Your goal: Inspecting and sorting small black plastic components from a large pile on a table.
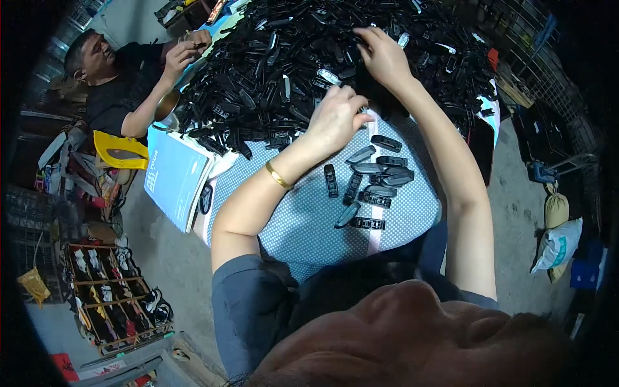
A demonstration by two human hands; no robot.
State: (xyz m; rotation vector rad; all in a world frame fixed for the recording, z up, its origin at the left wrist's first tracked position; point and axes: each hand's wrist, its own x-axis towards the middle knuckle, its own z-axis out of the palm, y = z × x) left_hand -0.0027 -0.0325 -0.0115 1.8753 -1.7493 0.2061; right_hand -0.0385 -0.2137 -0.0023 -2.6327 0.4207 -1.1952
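Observation:
A big heap of small oblong black plastic pieces (258,71) covers the far part of the table. At the heap's near edge is my left hand (335,119), its fingers bent over the pieces and its thumb held apart; I see nothing in it. Farther off and to the right, my right hand (385,59) reaches into the heap, with thumb and fingers apart and fingertips close to the pieces. Several loose pieces (385,175) lie between my forearms on the patterned cloth (290,219), some with smooth grey-black backs up, others showing slotted sides.
At the far left another person (119,84) holds something small in both hands. A metal bowl (166,108) and a blue booklet (177,177) lie along the table's left side. A yellow plastic object (122,151) is beyond them. Sacks (558,242) stand on the floor at right.

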